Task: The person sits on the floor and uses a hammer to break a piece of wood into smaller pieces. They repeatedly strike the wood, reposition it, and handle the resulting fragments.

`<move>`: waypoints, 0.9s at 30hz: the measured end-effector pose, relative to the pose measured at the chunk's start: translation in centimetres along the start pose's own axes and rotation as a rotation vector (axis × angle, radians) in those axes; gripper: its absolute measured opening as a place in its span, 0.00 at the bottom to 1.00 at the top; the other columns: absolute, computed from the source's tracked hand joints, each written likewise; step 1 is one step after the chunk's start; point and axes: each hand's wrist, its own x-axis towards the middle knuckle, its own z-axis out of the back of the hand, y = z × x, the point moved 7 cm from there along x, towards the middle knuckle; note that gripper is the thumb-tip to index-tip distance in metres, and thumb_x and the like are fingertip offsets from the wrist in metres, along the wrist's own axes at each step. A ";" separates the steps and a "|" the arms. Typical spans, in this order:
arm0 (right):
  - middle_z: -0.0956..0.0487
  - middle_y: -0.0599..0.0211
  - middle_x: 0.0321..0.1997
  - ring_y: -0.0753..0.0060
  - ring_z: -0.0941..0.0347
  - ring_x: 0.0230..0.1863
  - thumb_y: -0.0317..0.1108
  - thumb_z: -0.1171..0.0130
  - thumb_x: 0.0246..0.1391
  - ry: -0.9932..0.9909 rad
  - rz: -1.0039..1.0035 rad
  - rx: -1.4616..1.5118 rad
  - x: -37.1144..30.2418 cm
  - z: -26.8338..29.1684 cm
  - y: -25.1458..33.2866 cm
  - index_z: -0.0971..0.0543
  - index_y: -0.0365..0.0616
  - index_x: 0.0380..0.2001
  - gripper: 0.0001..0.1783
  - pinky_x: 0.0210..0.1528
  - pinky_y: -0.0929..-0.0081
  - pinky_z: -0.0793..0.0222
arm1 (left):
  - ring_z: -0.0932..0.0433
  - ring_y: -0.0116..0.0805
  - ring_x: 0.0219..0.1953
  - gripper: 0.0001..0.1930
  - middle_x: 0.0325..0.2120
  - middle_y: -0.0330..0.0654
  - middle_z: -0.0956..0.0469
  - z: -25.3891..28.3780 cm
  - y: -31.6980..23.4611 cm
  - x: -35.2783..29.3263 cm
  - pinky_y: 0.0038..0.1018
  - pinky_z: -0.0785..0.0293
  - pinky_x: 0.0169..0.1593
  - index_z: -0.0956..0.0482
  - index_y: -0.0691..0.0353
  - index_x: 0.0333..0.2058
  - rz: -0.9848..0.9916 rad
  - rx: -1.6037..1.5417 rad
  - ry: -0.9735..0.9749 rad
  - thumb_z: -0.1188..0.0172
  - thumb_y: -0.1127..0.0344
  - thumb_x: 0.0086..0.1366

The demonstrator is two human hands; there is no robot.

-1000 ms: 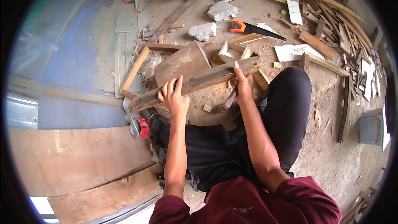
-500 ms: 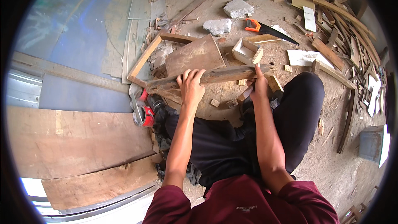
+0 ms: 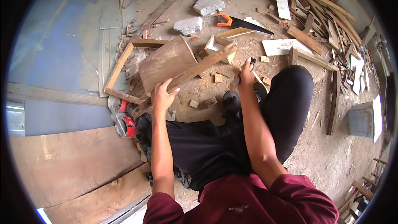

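Note:
My left hand (image 3: pixel 164 95) is closed around a long, rough wooden plank (image 3: pixel 203 67). The plank slants up and to the right, its far end raised beside a small open wooden box (image 3: pixel 216 45). Away from the plank, my right hand (image 3: pixel 247 76) is closed on a slim object whose dark tip shows above the thumb; a brownish part shows on its left side, and its kind is unclear. Behind the plank lies a broad brown board (image 3: pixel 166 60). Small wood blocks (image 3: pixel 217 78) are scattered between my hands and the box.
An orange-handled handsaw (image 3: pixel 244 23) lies beyond the box, near pale stone chunks (image 3: pixel 188 25). Scrap wood (image 3: pixel 327 14) is heaped at the far right. At the left are a red-and-silver tape roll (image 3: pixel 125 127) and large flat sheets (image 3: pixel 70 161). A grey bin (image 3: pixel 360 120) stands at right.
My right hand has let go of the plank and come down beside my knee. The plank's right end has swung upward while my left hand keeps hold. The whole view has shifted.

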 end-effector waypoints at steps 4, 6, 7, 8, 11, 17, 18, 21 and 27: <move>0.24 0.62 0.30 0.64 0.28 0.30 0.36 0.37 0.52 -0.190 0.224 -0.393 12.3 4.5 3.1 0.26 0.45 0.42 0.15 0.32 0.65 0.30 | 0.18 0.51 0.47 0.27 0.42 0.55 0.18 -1.1 -0.1 1.5 0.39 0.24 0.50 0.19 0.61 0.50 0.067 -0.350 0.040 0.27 0.55 0.54; 0.19 0.50 0.44 0.52 0.19 0.45 0.31 0.41 0.51 -0.299 0.461 -1.086 18.9 9.7 8.8 0.28 0.40 0.56 0.27 0.44 0.56 0.23 | 0.16 0.49 0.43 0.27 0.38 0.54 0.16 -0.8 -2.6 3.7 0.37 0.23 0.46 0.19 0.63 0.48 0.003 -0.464 -0.011 0.27 0.53 0.54; 0.19 0.48 0.48 0.48 0.20 0.48 0.29 0.45 0.52 -0.220 0.356 -1.277 17.5 8.1 6.9 0.30 0.45 0.60 0.29 0.48 0.53 0.23 | 0.15 0.47 0.41 0.27 0.36 0.54 0.16 0.3 -0.5 2.2 0.37 0.22 0.45 0.19 0.64 0.47 0.054 -0.469 -0.061 0.27 0.52 0.54; 0.23 0.49 0.55 0.46 0.24 0.54 0.30 0.42 0.53 -0.228 0.312 -1.428 17.9 9.5 8.1 0.30 0.46 0.60 0.29 0.51 0.49 0.25 | 0.15 0.47 0.40 0.25 0.33 0.53 0.16 1.9 -1.4 2.5 0.36 0.23 0.44 0.18 0.64 0.45 0.034 -0.453 -0.123 0.28 0.52 0.55; 0.28 0.53 0.57 0.51 0.32 0.61 0.37 0.38 0.53 -0.301 0.894 -1.675 10.9 8.0 9.1 0.27 0.46 0.56 0.26 0.64 0.56 0.37 | 0.17 0.30 0.34 0.21 0.31 0.45 0.15 4.7 -1.5 3.7 0.29 0.24 0.41 0.17 0.65 0.43 0.081 -0.573 -0.170 0.27 0.58 0.55; 0.31 0.46 0.62 0.47 0.36 0.67 0.48 0.36 0.54 0.067 0.607 -1.876 10.9 5.9 -1.5 0.38 0.34 0.64 0.42 0.66 0.54 0.39 | 0.24 0.22 0.32 0.17 0.32 0.36 0.19 6.9 -3.0 5.2 0.23 0.27 0.37 0.20 0.68 0.43 0.077 -0.911 -0.221 0.31 0.62 0.62; 0.30 0.46 0.61 0.47 0.35 0.66 0.50 0.36 0.55 -0.013 0.470 -1.818 10.7 7.0 -2.6 0.39 0.34 0.65 0.43 0.66 0.54 0.37 | 0.23 0.22 0.31 0.17 0.31 0.36 0.19 7.0 -3.2 5.0 0.23 0.27 0.36 0.20 0.66 0.44 0.086 -0.949 -0.248 0.32 0.60 0.63; 0.26 0.48 0.57 0.47 0.29 0.60 0.54 0.35 0.53 -0.002 0.590 -2.008 14.3 8.4 -3.6 0.34 0.35 0.60 0.42 0.60 0.55 0.32 | 0.19 0.29 0.30 0.24 0.31 0.41 0.19 5.4 -1.1 4.4 0.25 0.23 0.34 0.23 0.65 0.47 0.215 -1.077 -0.290 0.38 0.47 0.67; 0.21 0.40 0.42 0.36 0.24 0.47 0.62 0.32 0.45 0.038 0.714 -1.344 13.6 3.1 4.0 0.24 0.37 0.37 0.35 0.48 0.45 0.30 | 0.21 0.34 0.43 0.34 0.45 0.43 0.20 2.9 1.1 2.6 0.32 0.25 0.47 0.26 0.62 0.54 0.396 -1.548 -0.331 0.47 0.34 0.67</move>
